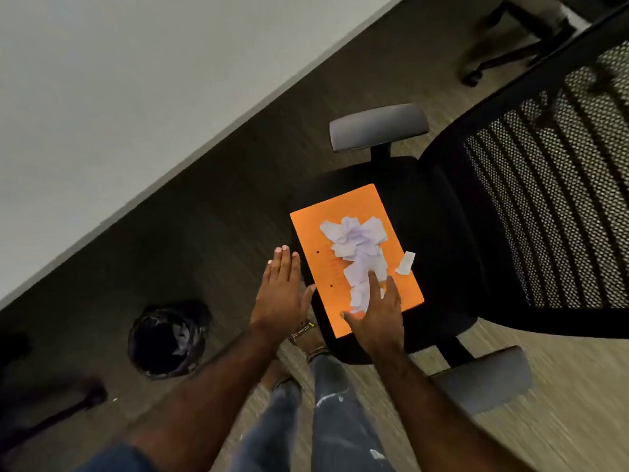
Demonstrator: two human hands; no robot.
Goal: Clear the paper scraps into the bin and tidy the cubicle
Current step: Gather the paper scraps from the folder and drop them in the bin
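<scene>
An orange folder (313, 226) lies flat on the black seat of an office chair (439, 233). A heap of white paper scraps (357, 243) covers its middle, and one loose scrap (405, 263) sits at its right edge. My left hand (283, 294) is flat with fingers together, hovering just left of the folder's long edge. My right hand (377, 315) rests spread on the folder's near corner, fingertips touching the lower scraps. A round bin (168, 338) with a black liner stands on the floor to the left, with some paper inside.
The chair has a mesh back (544, 206) and two grey armrests (377, 127) (483, 379). A white desk surface (119, 97) fills the upper left. Another chair's base (503, 46) stands at the top right. My legs (326, 410) are below, on carpet.
</scene>
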